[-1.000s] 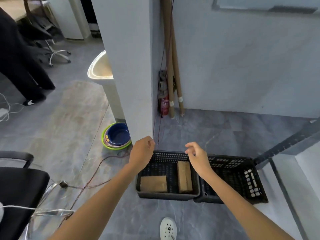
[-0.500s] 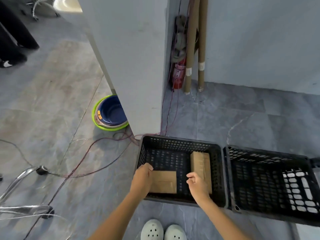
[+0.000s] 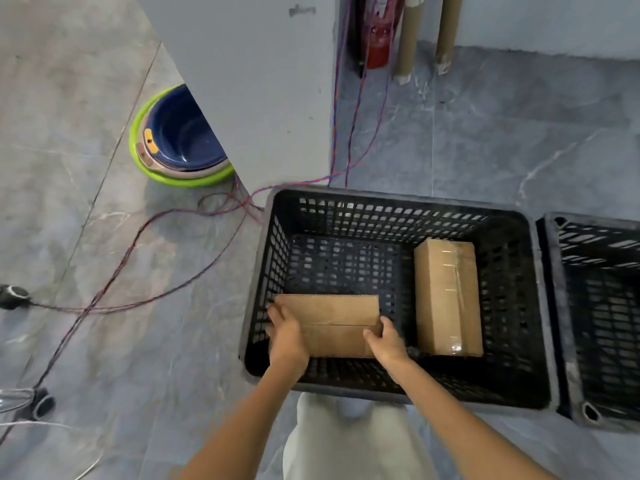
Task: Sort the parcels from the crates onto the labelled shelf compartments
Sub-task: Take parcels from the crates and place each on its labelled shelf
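A black plastic crate [image 3: 391, 206] stands on the floor right below me. Two brown cardboard parcels lie in it. The flat parcel [image 3: 332, 320] lies at the crate's near left, and I hold it from both ends. My left hand [image 3: 285, 336] grips its left end, fingers curled round the edge. My right hand [image 3: 388, 342] grips its right end. The longer taped parcel [image 3: 446, 296] lies lengthwise at the crate's right side, untouched. No shelf is in view.
A second black crate [image 3: 602, 306] adjoins on the right, its inside looking bare. A grey pillar [image 3: 249, 81] rises just behind the crate. Stacked basins [image 3: 173, 140] sit left of it. Red-blue cables [image 3: 138, 258] trail across the floor. Cardboard tubes [image 3: 408, 39] lean in the corner.
I have bent down closer over the crate. Both hands dropped from above its rim into it and closed on the two ends of the flat parcel.
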